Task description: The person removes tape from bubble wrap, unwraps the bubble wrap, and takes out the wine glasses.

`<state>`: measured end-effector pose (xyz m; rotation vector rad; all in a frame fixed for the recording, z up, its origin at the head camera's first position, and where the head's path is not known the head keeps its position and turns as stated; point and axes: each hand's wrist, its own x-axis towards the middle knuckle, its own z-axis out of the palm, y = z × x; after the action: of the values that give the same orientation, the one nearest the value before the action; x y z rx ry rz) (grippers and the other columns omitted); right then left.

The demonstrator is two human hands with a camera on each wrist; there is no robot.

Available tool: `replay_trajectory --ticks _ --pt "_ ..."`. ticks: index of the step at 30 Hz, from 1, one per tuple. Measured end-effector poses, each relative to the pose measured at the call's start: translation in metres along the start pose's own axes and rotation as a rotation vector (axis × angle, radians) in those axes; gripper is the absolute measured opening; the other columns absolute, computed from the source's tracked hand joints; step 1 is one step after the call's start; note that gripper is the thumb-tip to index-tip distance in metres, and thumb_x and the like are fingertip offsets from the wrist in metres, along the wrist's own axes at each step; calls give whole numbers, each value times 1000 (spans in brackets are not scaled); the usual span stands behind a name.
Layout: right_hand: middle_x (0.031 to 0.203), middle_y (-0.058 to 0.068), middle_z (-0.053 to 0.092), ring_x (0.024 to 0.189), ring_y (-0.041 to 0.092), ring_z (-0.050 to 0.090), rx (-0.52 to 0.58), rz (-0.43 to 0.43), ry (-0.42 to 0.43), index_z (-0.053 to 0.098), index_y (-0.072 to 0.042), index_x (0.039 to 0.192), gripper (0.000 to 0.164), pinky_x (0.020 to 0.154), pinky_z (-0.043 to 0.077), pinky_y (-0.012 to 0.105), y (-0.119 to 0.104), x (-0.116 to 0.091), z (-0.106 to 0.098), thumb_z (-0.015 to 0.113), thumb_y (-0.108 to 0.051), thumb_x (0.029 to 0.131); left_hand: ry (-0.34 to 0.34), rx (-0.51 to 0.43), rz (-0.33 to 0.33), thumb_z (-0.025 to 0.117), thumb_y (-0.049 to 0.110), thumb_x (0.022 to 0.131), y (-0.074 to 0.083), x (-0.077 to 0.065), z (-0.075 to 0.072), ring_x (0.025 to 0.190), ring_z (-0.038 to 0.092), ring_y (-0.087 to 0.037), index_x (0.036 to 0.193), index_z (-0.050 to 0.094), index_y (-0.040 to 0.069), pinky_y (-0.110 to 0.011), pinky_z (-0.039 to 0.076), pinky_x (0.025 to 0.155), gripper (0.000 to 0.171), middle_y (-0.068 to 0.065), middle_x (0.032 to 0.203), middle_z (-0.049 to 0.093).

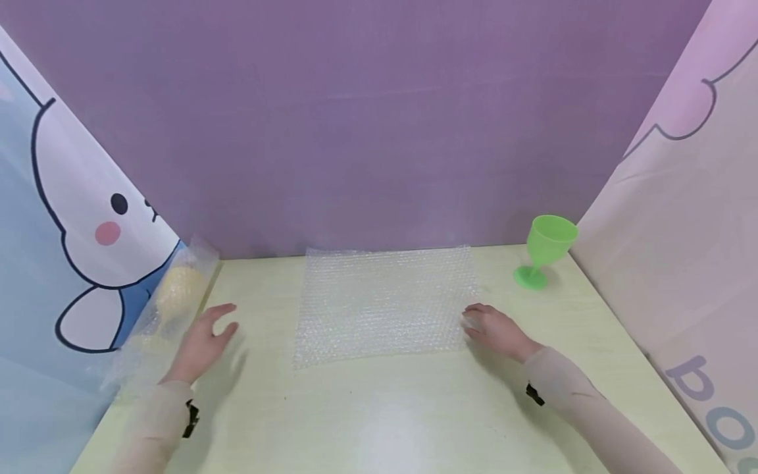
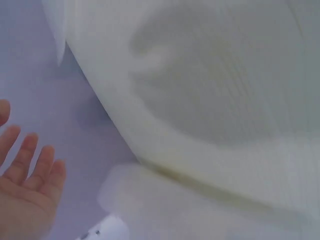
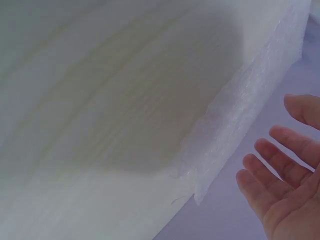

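Note:
A flat sheet of bubble wrap (image 1: 385, 306) lies in the middle of the table, its far side close to the purple backdrop. My right hand (image 1: 496, 331) is at the sheet's right edge, fingers relaxed and holding nothing. In the right wrist view that hand (image 3: 287, 182) has its fingers spread near the bubble wrap (image 3: 235, 107). Over the left part of the table, my left hand (image 1: 200, 342) is empty, thumb apart from the fingers. Beside it sits a yellowish thing (image 1: 179, 288) wrapped in clear bubble wrap. A green plastic goblet (image 1: 549, 242) stands upright at the back right.
The pale table (image 1: 367, 421) is closed in by a purple backdrop (image 1: 379, 131) behind. A printed cloth with a cartoon animal (image 1: 89, 230) hangs on the left, and another lettered cloth (image 1: 681, 263) on the right.

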<state>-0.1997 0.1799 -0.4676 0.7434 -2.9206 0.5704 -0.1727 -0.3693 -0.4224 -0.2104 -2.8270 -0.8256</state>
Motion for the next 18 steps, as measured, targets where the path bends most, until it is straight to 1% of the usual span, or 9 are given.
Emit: replay_trajectory --ticks 1,6,7,10,11,14,16,18 --pt "119 24 56 109 40 54 9 3 1 58 7 113 36 93 45 50 -1 -1 0 62 -15 85 23 17 -10 51 18 94 -5 0 -8 116 41 -49 127 47 -5 -60 36 89 41 -30 130 43" --pt "119 23 56 109 39 54 11 -11 9 59 6 113 34 93 45 49 -5 -8 0 61 -15 86 78 92 -109 46 20 95 -33 0 -44 103 45 -53 127 45 -7 -60 40 78 42 -36 126 42" --pt "118 23 57 109 38 55 11 -15 13 59 7 112 34 93 45 49 -5 -9 0 61 -15 86 87 104 -134 46 20 95 -39 0 -50 103 45 -53 127 45 -7 -61 39 78 43 -37 125 41" --pt "117 23 58 108 38 55 6 -21 22 60 7 111 33 93 45 49 -5 -12 0 62 -13 86 91 131 -204 45 23 95 -56 1 -66 107 40 -56 129 43 -9 -64 35 82 47 -39 127 39" --pt "117 23 58 108 38 55 6 -20 25 60 7 111 32 93 45 49 -5 -14 -1 62 -13 85 89 132 -231 44 25 95 -61 1 -70 109 38 -56 130 42 -10 -65 34 84 49 -39 128 37" --pt "116 22 58 107 37 55 4 -13 34 60 6 111 32 92 46 48 -4 -16 -1 63 -12 85 44 132 -321 39 35 96 -75 -1 -81 116 30 -58 133 36 -11 -67 29 88 59 -40 132 32" --pt "117 21 58 108 37 56 -1 -14 37 60 6 112 33 92 46 48 -3 -17 -1 63 -12 85 12 136 -381 37 42 95 -83 -4 -87 117 28 -59 135 30 -12 -67 29 89 67 -40 134 28" --pt "117 20 59 108 36 56 -2 -18 35 60 6 112 33 93 46 47 -3 -17 -1 63 -13 85 -19 148 -423 35 47 94 -91 -9 -91 116 28 -59 136 27 -13 -67 30 88 74 -41 133 27"
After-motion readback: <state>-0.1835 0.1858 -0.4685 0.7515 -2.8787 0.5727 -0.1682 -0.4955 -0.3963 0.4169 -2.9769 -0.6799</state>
